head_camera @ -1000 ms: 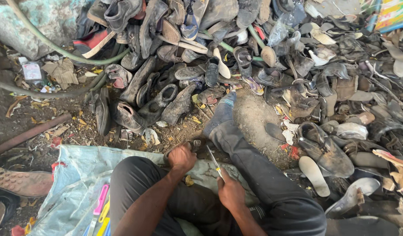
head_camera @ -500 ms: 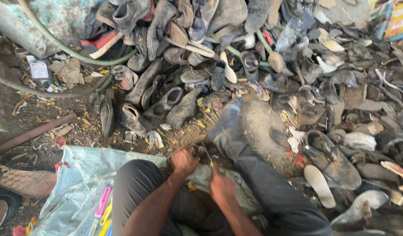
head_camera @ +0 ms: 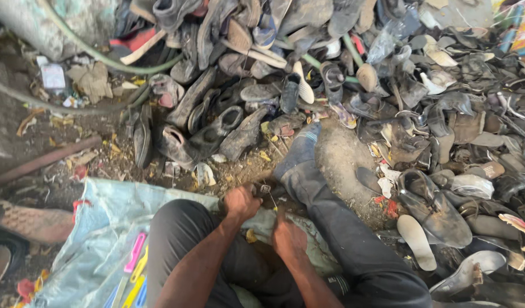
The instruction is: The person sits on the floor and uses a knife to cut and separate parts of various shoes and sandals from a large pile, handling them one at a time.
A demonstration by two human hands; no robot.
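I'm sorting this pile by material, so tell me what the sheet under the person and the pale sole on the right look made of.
The sheet looks like thin woven plastic, light blue, faintly glossy: it crumples into sharp creases. The sole looks like foam or rubber, matt off-white: smooth, flat and foot-shaped, though the view leaves it open. Both hands work just above the sheet.

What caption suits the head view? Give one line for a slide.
Seated person's left hand and right hand work together beside a heap of worn shoes.

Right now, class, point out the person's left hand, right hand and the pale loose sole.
left hand (head_camera: 241, 201), head view, knuckles
right hand (head_camera: 288, 238), head view, back
pale loose sole (head_camera: 417, 241), head view, middle
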